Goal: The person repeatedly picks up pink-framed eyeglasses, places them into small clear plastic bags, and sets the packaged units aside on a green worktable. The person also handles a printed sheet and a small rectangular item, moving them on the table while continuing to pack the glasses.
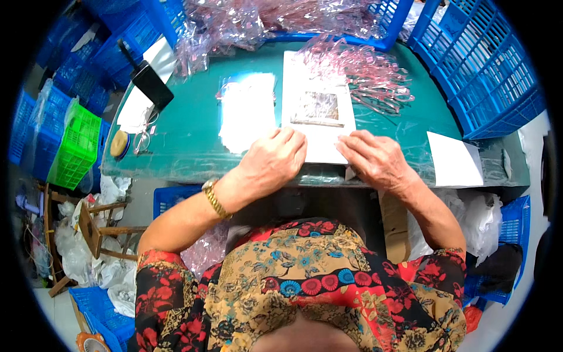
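Note:
A white board (321, 147) with a grey rectangular patch (320, 107) lies before me at the table's front edge. My left hand (278, 155) rests at its lower left side with the fingers bent together. At the lower right side, the bent fingertips of my right hand (374, 159) touch the board's edge. Whether either hand pinches something thin and clear cannot be made out. A pile of pink-tinted spectacles in clear wrapping (352, 70) covers the board's far end and spills to the right. Left of the board lies a glaring white stack in clear film (247, 114).
A large blue crate (488, 75) stands at the table's right, near a white sheet (455, 160). Another blue crate (338, 39) at the back holds wrapped items (281, 20). On the left are a black two-way radio (152, 86), loose spectacles (143, 140) and a round yellowish pad (119, 144).

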Tool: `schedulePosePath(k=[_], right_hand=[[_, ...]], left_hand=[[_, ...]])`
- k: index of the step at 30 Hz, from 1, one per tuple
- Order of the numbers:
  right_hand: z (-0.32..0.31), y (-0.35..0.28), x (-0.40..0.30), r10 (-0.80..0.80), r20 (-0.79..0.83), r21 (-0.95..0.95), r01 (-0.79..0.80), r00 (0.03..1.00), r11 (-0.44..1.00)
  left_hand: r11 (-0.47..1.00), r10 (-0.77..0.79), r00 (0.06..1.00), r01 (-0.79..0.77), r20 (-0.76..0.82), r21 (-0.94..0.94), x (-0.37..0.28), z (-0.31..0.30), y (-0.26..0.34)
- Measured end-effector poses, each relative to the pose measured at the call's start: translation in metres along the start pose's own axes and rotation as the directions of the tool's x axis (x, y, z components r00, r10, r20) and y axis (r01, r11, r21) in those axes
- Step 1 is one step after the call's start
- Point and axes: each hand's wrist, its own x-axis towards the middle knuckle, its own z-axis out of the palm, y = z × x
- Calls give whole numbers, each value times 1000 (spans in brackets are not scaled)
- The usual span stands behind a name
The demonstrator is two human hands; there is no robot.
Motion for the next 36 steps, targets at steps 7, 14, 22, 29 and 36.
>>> schedulePosePath(k=[7, 14, 22, 29, 36], right_hand=[[-19, -8, 2, 54, 33, 261, -61, 998, 963], [-11, 27, 18, 360, -31, 446, -310, 932, 840], [33, 51, 80, 153, 9, 224, -151, 988, 963], [66, 80, 91, 134, 102, -15, -133, 986, 991], [74, 103, 82, 152, 15, -99, -150, 988, 984]], left_hand=[[1000, 3, 999, -3, 34, -11, -9, -16, 16], [813, -168, 970, 237, 175, -531, 31, -35, -50], [653, -612, 688, 718, 391, -241, 128, 63, -148], [466, -590, 608, 794, 530, -391, 135, 92, -186], [37, -511, 593, 738, 622, -674, 82, 35, -176]])
